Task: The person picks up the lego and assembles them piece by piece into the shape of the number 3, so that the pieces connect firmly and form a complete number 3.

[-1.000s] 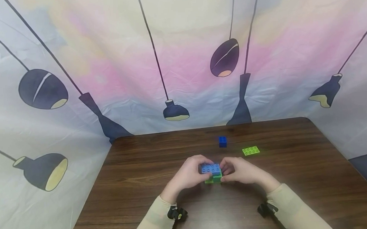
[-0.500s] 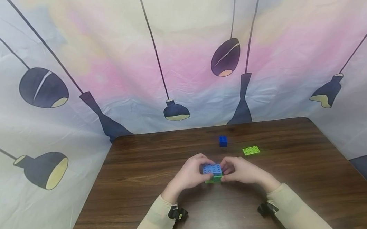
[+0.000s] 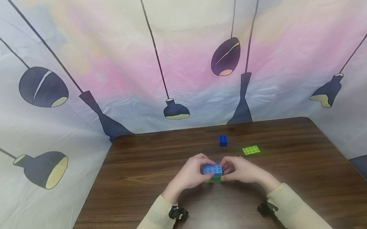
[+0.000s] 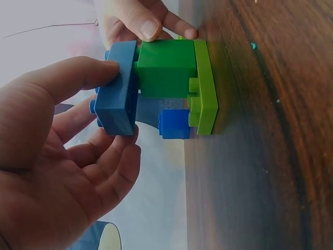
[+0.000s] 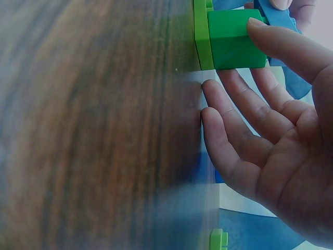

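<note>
Left hand: (image 3: 192,172) gripping; thumb on the near face of a medium-blue oblong plastic brick with eight studs, (image 3: 212,169) fingers curled around its far side.
Right hand: (image 3: 240,170) gripping; thumb against the near face of a bright-green plastic block, (image 4: 167,67) fingertips of the other side behind it. The two lower fingers extend past the block, near the surface.
Stack: in front of the person, between both hands. Bottom, a thin lime-green studded plastic plate; (image 4: 207,94) on its right part, the green block; on top, the medium-blue brick, overhanging left. Open space lies under the overhang, above the plate's bare studs. A little green stud shows between brick and block.
Loose pieces: dark-blue square plastic brick with four studs, (image 3: 223,141) upright, far beyond the stack; second lime-green plate, eight studs, (image 3: 251,150) flat, far right of the stack, nearer than the dark-blue brick.
Surface: dark brown wood-grain tabletop. (image 3: 136,165)
Wrists: cream sleeves, (image 3: 154,214) a small black device (image 3: 178,213) at each.
Backdrop: pastel cloth printed with dark pendant lamps. (image 3: 193,58)
</note>
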Tool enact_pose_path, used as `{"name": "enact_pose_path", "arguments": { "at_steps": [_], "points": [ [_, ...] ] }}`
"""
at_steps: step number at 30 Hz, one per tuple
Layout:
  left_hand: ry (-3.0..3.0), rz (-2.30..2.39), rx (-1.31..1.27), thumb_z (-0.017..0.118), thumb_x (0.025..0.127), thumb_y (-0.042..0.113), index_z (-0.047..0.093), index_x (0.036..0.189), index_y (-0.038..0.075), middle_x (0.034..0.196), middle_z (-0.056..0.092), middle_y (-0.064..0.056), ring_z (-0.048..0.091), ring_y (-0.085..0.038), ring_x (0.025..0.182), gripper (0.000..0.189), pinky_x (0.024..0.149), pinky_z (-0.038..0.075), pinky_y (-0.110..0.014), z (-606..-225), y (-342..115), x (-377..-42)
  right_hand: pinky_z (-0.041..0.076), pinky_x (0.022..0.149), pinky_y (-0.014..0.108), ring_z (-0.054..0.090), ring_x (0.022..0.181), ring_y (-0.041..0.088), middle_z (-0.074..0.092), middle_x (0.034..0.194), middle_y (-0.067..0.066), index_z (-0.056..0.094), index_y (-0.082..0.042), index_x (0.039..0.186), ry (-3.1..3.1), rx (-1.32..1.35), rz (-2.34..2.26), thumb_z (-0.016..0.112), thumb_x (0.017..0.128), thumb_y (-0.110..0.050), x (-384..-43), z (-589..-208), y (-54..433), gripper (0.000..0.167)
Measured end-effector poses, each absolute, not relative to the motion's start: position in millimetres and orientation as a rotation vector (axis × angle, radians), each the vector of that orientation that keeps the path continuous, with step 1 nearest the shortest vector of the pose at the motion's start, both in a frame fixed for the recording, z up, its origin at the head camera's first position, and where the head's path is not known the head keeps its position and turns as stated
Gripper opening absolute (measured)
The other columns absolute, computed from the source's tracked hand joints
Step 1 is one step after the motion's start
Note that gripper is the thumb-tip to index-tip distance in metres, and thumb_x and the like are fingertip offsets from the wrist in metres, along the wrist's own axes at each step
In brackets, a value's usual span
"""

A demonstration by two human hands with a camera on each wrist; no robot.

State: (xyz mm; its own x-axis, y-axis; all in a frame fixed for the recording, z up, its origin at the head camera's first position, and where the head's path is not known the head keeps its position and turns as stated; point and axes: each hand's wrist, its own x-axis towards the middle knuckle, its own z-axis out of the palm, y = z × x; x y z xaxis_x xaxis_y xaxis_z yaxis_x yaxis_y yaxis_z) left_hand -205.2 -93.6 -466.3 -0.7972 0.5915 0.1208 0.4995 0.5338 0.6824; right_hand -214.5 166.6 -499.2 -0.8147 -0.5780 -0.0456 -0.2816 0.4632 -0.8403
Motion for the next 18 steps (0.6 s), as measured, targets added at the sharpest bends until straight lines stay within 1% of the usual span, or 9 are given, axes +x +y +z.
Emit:
{"name": "enact_pose_path", "arguments": {
  "at_steps": [9, 18],
  "points": [
    [2.654, 1.085, 0.932, 0.083, 0.094, 0.016, 0.079, 0.123, 0.013, 0.111, 0.065, 0.005, 0.061, -0.007, 0.097, 0.029, 0.084, 0.055, -0.023, -466.7, -92.0, -204.6, 0.063, 0.085, 0.038, 0.074, 0.102, 0.021, 0.076, 0.110, 0.000, 0.066, -0.012, 0.114, 2.393, -0.737, -1.279, 0.088, 0.091, -0.023, -214.7, -499.6, 166.5, 0.033],
    [2.678, 1.053, 0.949, 0.083, 0.094, 0.014, 0.079, 0.122, 0.011, 0.110, 0.064, 0.004, 0.060, -0.006, 0.095, 0.029, 0.083, 0.054, -0.021, -465.4, -88.9, -202.1, 0.062, 0.082, 0.032, 0.073, 0.102, 0.019, 0.076, 0.109, -0.001, 0.067, -0.012, 0.114, 2.396, -0.748, -1.266, 0.087, 0.092, -0.022, -215.1, -500.9, 166.5, 0.032]
  ]
}}
